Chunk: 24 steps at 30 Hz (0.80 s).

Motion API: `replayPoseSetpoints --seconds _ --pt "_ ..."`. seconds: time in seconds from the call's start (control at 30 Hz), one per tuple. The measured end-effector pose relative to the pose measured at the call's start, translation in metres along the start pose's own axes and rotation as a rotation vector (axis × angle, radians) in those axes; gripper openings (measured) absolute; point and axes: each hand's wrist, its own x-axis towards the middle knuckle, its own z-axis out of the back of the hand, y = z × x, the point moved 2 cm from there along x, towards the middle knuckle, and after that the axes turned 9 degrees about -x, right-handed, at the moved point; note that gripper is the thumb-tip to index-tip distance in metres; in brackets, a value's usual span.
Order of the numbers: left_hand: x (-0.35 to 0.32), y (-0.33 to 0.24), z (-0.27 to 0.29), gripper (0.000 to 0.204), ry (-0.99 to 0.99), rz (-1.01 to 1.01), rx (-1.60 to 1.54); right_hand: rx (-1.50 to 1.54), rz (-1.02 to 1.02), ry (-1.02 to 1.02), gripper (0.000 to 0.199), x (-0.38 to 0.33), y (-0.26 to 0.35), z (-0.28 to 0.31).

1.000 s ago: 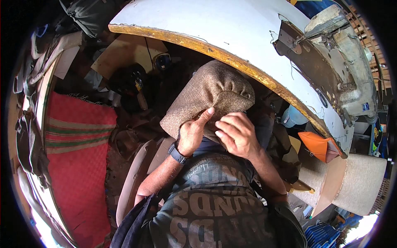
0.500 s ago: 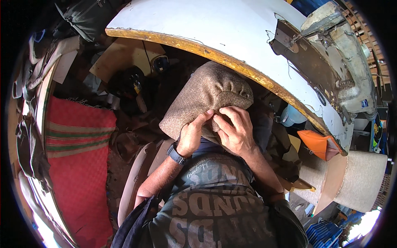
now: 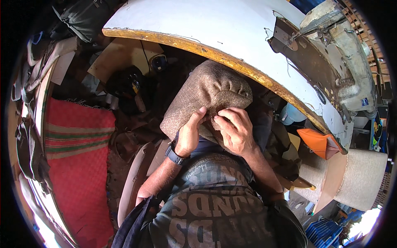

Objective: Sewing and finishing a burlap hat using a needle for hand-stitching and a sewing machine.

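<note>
A stuffed cushion [image 3: 190,93] in coarse brown woven cloth rests on my lap, its right end gathered into puckered folds. My right hand [image 3: 237,130] is closed on the cloth at the near side of those folds, with thumb and fingertips pinching it. Just to the left, my left hand [image 3: 188,138], with a dark watch on the wrist, is against the cushion's near edge. Its thumb points up along the cloth, and its other fingers are mostly hidden behind the thumb and the fabric. Any needle or thread between the hands is too small to make out.
Beyond the cushion runs a white-topped table [image 3: 186,18] with a worn wooden edge. A sewing machine [image 3: 353,68] stands at its right. An orange pouch [image 3: 314,142] hangs by the table's corner. Red striped cloth [image 3: 78,173] lies at left, near a padded chair arm [image 3: 134,182].
My left hand has drawn back slightly toward me and its thumb has come away from the right fingertips. The right hand keeps its pinch on the folds.
</note>
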Motion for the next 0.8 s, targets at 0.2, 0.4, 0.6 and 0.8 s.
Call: replayPoseSetpoints --seconds 0.2,0.4,0.6,0.8 --pt "-0.001 -0.015 -0.013 0.032 0.073 0.144 -0.154 -0.079 0.027 0.025 0.026 0.000 0.005 -0.001" --pt "0.003 -0.032 -0.014 0.045 -0.025 0.237 0.516 -0.080 0.007 0.041 0.022 -0.001 -0.002 0.000" --pt "-0.003 -0.039 -0.014 0.047 0.130 0.183 0.256 -0.053 0.006 -0.002 0.024 0.010 -0.007 0.002" --pt "-0.003 -0.009 -0.015 0.040 0.567 -0.302 1.030 -0.113 -0.053 0.034 0.049 -0.008 0.002 0.001"
